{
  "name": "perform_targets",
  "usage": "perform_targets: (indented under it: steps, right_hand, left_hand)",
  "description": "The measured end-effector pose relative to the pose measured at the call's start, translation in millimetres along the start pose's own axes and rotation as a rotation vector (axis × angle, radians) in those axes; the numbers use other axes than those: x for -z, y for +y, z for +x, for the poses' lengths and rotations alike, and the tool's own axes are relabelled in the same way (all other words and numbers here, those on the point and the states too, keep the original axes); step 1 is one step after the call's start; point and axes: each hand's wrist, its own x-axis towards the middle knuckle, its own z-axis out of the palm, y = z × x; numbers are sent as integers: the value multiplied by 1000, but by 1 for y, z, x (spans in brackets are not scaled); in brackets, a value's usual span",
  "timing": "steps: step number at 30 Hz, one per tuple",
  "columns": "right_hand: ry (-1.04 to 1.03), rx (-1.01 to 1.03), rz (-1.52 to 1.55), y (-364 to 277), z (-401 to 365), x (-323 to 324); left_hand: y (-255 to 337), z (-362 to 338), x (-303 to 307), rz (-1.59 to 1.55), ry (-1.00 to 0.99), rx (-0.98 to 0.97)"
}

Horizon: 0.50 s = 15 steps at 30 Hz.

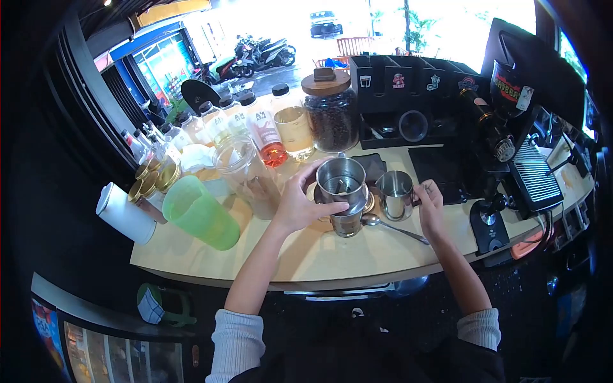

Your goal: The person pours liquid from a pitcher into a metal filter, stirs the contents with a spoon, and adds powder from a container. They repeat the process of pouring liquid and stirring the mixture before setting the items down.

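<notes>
My left hand (300,203) is wrapped round the side of a metal drip coffee filter (348,199), thumb across its front. Its round mouth faces up, and the filter sits on top of a small glass (347,225). A small steel milk pitcher (396,203) stands just right of it, upright, close to or on the counter. My right hand (431,203) grips the pitcher's handle with closed fingers. Between and below the two vessels lies a metal spoon (399,230), its bowl near the glass. What is inside the pitcher is not clear.
A green pitcher (201,214), a clear plastic jug (246,175) and lidded bottles (260,127) crowd the counter's left. Behind stands a wooden-lidded jar of coffee beans (330,118). To the right are a black organizer (408,89), a tamper (490,210) and an espresso machine (539,172).
</notes>
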Motion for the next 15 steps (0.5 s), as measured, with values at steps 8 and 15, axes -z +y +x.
perform_targets:
  steps: [8, 15]
  right_hand:
    - [-5, -45, -149, 4, -4, 12]
    - [21, 40, -439, -17, -2, 13]
  left_hand:
    - [-4, 1, -3, 12, -68, 13]
    - [-9, -32, 21, 200, 301, -303]
